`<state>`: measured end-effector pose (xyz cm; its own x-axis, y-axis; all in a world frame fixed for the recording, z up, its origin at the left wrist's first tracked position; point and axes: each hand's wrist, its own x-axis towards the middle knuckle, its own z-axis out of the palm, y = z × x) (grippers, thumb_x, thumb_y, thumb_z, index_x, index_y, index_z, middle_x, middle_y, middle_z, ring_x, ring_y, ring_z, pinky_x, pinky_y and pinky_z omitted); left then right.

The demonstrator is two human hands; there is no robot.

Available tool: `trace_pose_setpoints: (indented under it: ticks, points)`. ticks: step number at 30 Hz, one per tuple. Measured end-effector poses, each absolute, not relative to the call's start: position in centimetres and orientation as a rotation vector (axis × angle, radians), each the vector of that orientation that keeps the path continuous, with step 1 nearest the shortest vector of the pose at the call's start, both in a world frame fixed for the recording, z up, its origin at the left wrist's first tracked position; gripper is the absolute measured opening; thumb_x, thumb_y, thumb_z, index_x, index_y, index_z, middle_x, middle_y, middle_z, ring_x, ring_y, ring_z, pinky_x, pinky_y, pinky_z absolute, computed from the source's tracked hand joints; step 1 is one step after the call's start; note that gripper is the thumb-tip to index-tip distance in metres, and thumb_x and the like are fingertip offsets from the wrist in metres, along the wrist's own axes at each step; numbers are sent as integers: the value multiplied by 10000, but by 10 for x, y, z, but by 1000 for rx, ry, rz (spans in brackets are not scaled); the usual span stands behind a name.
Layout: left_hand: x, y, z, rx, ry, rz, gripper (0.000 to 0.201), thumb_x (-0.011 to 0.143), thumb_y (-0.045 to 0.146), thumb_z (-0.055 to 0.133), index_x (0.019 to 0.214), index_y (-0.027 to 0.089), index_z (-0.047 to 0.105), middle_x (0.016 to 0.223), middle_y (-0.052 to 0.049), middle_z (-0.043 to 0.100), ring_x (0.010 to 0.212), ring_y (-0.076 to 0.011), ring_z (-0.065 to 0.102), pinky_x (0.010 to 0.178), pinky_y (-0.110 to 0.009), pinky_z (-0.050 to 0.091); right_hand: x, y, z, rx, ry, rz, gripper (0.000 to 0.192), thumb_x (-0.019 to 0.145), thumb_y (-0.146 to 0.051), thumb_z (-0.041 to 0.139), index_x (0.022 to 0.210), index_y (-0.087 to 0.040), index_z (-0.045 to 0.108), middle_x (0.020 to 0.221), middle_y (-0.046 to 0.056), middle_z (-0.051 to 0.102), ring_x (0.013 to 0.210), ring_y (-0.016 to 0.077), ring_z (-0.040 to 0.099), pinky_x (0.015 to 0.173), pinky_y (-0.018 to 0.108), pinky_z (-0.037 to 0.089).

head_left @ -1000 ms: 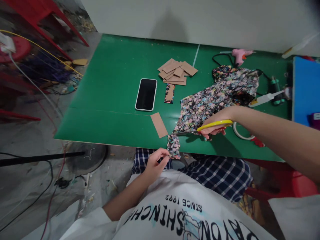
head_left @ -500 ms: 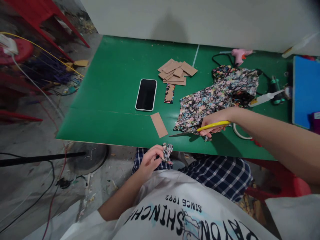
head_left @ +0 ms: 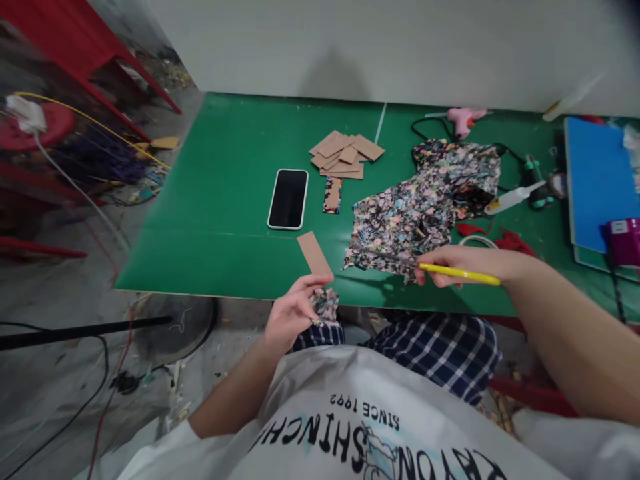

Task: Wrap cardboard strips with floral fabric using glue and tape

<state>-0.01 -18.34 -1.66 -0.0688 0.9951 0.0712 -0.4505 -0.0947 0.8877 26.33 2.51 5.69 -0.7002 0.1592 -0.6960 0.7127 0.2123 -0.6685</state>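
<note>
Two bare hands are working at the near edge of a green table (head_left: 220,200). The left hand (head_left: 293,315) is hovering just off that edge, above a checked lap, its fingers pinching a small crumpled scrap of floral fabric (head_left: 325,305). The right hand (head_left: 463,265) is resting over the tabletop, fingers curled tight around the yellow handles of a pair of scissors (head_left: 440,269) whose blades are pointing left, toward the fringe of a larger floral cloth (head_left: 425,203).

Just beyond the left fingertips, a single strip of brown card (head_left: 314,253) is lying at a slant. Farther out from them, a dark phone (head_left: 288,199) is lying face up, with a card strip partly covered in fabric (head_left: 332,195) beside it and a loose heap of card pieces (head_left: 345,155) behind that.

Past the right fingers, a roll of tape (head_left: 479,240) and red scraps are showing near the cloth. Farther on, a white tool (head_left: 513,197) is lying beside a black cable; a pink glue gun (head_left: 463,119) is sitting near the pale wall. To the right, a blue board (head_left: 597,180) is bearing a purple object (head_left: 623,240).

Left of the table, cables are trailing across a littered concrete floor beside red furniture.
</note>
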Motion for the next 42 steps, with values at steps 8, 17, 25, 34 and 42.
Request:
trace_pose_setpoints:
  ticks: [8,17,25,34,42]
  points:
    - [17,-143,3,307,708,1577,132,701,296,588,648,184,542,1155,-75,612,1233,-272,444,1025,-461,355,249,-1,6,1812,2707,-694,215,782,-407,517,832,-199,502,767,32,595,687,165,535,592,249,364]
    - [4,-92,21,924,1581,1546,186,740,334,644,760,163,575,690,11,631,644,-120,619,603,-219,481,217,23,0,1760,2512,-405,265,857,-367,429,1015,-158,473,877,123,646,784,239,623,569,263,358]
    - [-12,-55,23,1193,1683,1607,164,758,328,619,792,168,604,678,19,601,618,-95,565,590,-196,461,205,69,-20,1899,2590,-253,248,810,-292,527,1015,-154,519,955,131,640,878,251,617,692,289,420]
    - [-27,-1,17,1045,1533,1725,183,770,355,591,825,187,544,631,36,566,518,-80,513,482,-180,409,225,108,-25,2136,2637,-396,354,786,-349,561,1089,-166,566,967,103,667,867,237,625,733,310,454]
    - [9,-22,11,1448,1535,1159,211,834,395,507,887,199,565,647,26,590,551,-107,557,503,-199,424,199,45,4,1809,2931,-1571,455,765,-421,581,1165,-211,534,1080,81,635,958,196,593,814,343,481]
